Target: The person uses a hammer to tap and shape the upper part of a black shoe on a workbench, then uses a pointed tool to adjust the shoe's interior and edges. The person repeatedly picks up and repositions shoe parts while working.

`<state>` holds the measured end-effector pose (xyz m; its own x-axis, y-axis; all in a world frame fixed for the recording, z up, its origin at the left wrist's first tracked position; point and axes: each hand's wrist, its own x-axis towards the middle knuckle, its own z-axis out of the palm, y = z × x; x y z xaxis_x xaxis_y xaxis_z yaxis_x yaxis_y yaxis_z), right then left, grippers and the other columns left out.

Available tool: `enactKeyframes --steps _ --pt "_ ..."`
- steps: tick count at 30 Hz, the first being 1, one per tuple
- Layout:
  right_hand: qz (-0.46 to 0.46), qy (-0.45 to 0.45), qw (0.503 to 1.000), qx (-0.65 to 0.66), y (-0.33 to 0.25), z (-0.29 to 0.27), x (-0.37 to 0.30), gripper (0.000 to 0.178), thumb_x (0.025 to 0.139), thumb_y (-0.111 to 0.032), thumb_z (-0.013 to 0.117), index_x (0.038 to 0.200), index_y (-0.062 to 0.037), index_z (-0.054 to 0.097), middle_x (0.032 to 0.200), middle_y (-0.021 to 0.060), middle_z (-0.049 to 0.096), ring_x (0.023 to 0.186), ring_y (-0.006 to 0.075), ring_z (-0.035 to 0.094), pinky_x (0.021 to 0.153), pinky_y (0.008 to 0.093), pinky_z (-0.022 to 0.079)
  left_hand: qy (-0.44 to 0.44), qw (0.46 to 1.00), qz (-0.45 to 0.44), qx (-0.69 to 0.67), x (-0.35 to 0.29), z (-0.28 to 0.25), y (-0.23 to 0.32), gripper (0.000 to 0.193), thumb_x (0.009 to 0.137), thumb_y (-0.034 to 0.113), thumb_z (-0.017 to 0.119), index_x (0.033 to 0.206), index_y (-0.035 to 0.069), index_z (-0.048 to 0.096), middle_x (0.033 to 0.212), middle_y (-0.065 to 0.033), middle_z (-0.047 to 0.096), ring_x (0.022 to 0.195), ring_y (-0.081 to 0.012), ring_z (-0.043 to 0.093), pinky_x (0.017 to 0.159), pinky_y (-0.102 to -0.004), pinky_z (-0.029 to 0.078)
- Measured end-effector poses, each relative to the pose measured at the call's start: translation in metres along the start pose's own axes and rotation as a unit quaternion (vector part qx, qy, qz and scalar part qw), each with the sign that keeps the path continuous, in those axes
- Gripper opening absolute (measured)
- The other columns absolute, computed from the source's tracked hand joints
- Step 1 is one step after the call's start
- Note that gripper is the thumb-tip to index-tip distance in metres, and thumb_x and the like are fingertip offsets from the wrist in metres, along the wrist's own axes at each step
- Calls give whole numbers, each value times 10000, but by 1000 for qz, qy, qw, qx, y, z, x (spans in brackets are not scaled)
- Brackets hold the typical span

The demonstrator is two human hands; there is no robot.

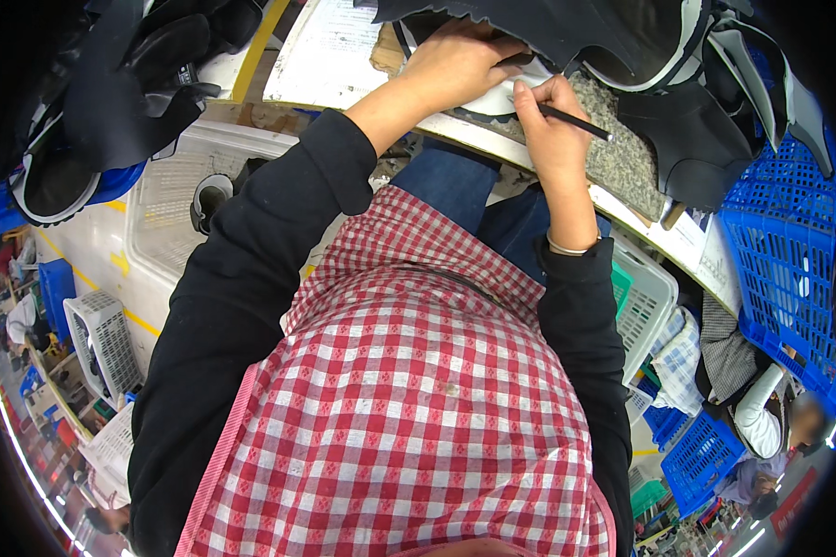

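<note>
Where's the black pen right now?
In the head view, the black pen is near the top, right of centre, in the right hand, with the speckled grey slab behind it.

The pen (581, 123) is slim and black with a pale rear end, gripped in the right hand (555, 119); it slants, its rear end jutting out to the right of that hand. The piece (492, 100) is white with a dark, toothed lower edge. It lies under the left hand's (457, 63) fingers, partly hidden, reaching toward the right thumb.
</note>
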<state>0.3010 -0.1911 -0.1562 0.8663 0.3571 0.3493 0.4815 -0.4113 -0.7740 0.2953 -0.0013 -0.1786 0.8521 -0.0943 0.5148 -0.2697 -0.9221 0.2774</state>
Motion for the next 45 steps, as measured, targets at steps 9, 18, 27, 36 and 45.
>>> enactKeyframes --steps 9,18,27,36,45 --pt "34 -22 998 52 -1 -6 1 292 911 -241 790 794 -46 608 661 25 624 626 99 549 587 295 472 -8 1000 10 -10 4 -9 5 384 929 462 679 1245 250 728 1239 -99 697 1160 -329 648 1028 -457 493" --pt "110 32 945 307 0 -54 -52 263 991 -172 723 825 -94 534 717 -63 543 648 15 439 578 217 356 232 963 124 60 3 -96 35 630 683 63 814 1279 227 695 1259 -45 606 1150 -297 556 973 -446 416" --pt "65 11 934 352 -17 -98 -82 196 1019 -152 681 897 -64 556 733 -36 575 655 31 490 603 227 409 246 967 26 59 82 -205 9 394 778 -77 597 1103 105 727 974 -138 724 961 -368 711 865 -416 574" --pt "-285 240 918 137 -45 -155 -39 395 1104 -289 415 1023 24 640 990 186 703 926 276 626 877 413 496 292 941 171 21 207 -238 152 197 918 127 599 1075 96 712 962 -164 655 876 -337 664 775 -438 552" --pt "-159 231 953 -112 12 -226 78 376 1094 -262 517 1371 -16 580 1486 177 579 1461 373 434 1212 451 306 81 927 292 -221 199 -30 112 527 881 176 750 1393 174 626 1502 -138 539 1394 -335 490 1148 -446 418"
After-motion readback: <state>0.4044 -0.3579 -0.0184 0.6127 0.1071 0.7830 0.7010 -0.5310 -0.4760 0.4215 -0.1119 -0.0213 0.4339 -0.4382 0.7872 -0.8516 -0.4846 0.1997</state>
